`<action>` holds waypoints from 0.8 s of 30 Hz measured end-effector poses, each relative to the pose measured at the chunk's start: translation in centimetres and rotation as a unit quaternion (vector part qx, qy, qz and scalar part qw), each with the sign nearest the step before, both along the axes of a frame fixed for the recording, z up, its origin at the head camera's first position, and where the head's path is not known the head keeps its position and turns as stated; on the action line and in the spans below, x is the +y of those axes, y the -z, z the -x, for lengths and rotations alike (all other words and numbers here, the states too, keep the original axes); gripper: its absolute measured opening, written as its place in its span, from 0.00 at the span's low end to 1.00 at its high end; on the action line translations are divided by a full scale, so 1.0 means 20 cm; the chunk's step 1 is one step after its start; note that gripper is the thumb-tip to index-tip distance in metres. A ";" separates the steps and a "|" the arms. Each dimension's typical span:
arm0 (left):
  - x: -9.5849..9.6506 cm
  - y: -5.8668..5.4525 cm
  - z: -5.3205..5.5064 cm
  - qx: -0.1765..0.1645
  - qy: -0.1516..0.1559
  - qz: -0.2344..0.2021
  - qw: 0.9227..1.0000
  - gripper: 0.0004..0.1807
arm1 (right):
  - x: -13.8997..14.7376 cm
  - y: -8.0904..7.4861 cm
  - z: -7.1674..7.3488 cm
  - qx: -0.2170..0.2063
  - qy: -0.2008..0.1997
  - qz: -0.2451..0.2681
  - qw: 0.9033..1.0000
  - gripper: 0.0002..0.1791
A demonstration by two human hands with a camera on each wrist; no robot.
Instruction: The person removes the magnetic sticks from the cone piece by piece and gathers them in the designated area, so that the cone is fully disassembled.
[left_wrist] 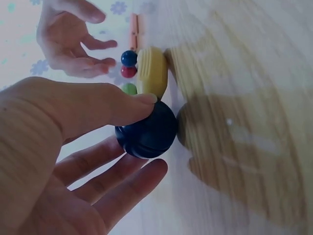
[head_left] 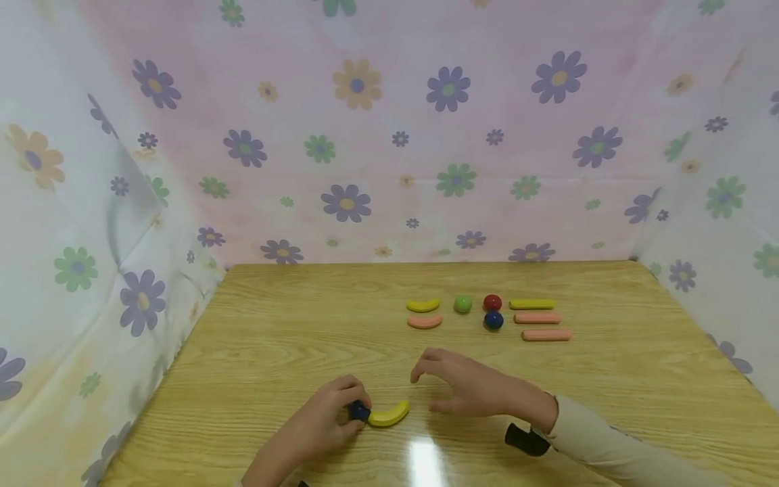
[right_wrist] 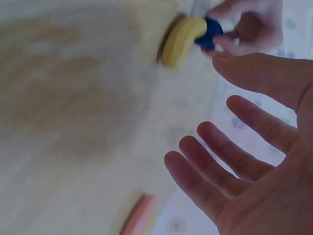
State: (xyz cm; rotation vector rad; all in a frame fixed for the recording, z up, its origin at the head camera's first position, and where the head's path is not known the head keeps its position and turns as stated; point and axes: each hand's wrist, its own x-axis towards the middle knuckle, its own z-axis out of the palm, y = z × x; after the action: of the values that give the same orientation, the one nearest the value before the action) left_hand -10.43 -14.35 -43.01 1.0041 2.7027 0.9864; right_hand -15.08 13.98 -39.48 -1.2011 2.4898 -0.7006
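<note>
Near the front of the table my left hand (head_left: pixel 325 418) pinches a dark blue ball (left_wrist: pixel 149 132) between thumb and fingers. One end of a yellow curved stick (head_left: pixel 389 415) meets the ball's right side. In the left wrist view that yellow stick reaches away from the ball, close along the tabletop. My right hand (head_left: pixel 471 389) hovers to the right of the stick's free end, holding nothing. Its fingers (right_wrist: pixel 210 154) are spread and slightly bent in the right wrist view, apart from the stick and ball.
Farther back on the wooden table (head_left: pixel 292 325) lie another yellow curved stick (head_left: pixel 422 306), a pink curved stick (head_left: pixel 425 322), green (head_left: pixel 463 304), red (head_left: pixel 492 302) and blue (head_left: pixel 493 320) balls, a yellow straight stick (head_left: pixel 532 305) and two pink straight sticks (head_left: pixel 546 335). Flowered cloth (head_left: pixel 389 162) walls the table.
</note>
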 end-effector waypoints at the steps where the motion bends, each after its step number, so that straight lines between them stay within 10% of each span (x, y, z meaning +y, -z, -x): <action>1: 0.00 0.00 0.00 0.002 0.000 -0.006 1.000 0.13 | -0.03 0.02 -0.02 -0.004 -0.011 0.004 1.000 0.18; 24: 0.03 0.03 0.01 -0.047 -0.004 -0.048 0.998 0.12 | -0.26 0.17 -0.07 0.036 -0.067 0.023 0.997 0.15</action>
State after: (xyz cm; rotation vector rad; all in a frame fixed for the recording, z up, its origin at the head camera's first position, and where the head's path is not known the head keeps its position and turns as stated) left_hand -10.61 -13.72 -43.54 0.9375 2.6081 1.1441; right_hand -13.63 8.75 -42.92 -1.4199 2.4338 -0.6947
